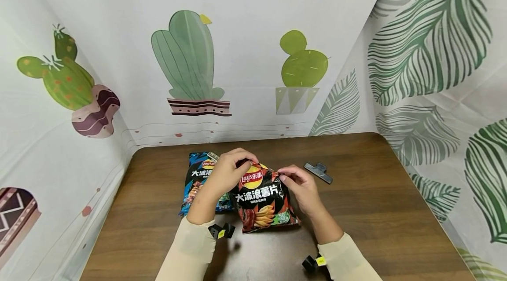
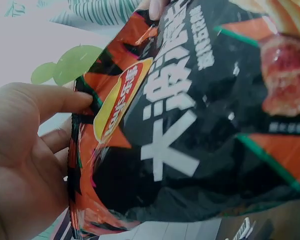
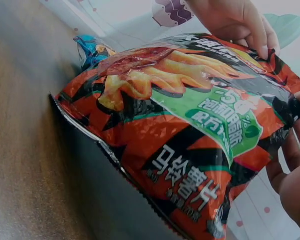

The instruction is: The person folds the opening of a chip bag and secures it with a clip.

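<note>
A red and black bag of potato chips (image 1: 259,199) stands tilted near the middle of the table, its printed front toward me. My left hand (image 1: 229,170) pinches its top edge on the left, thumb in front in the left wrist view. At the top right corner, my right hand (image 1: 303,187) pinches the crimped edge between thumb and fingers. The bag's lower seam (image 3: 107,150) is near the tabletop in the right wrist view. Behind my left forearm lies a blue and black chip bag (image 1: 195,186), partly hidden. Whether the red bag's top is torn cannot be seen.
A dark bulldog clip (image 1: 319,172) lies on the brown wooden table (image 1: 368,210) right of my right hand. Another clip (image 1: 213,156) shows at the top of the blue bag, partly behind my left hand. A printed cloth backdrop (image 1: 253,52) rises along the table's back edge.
</note>
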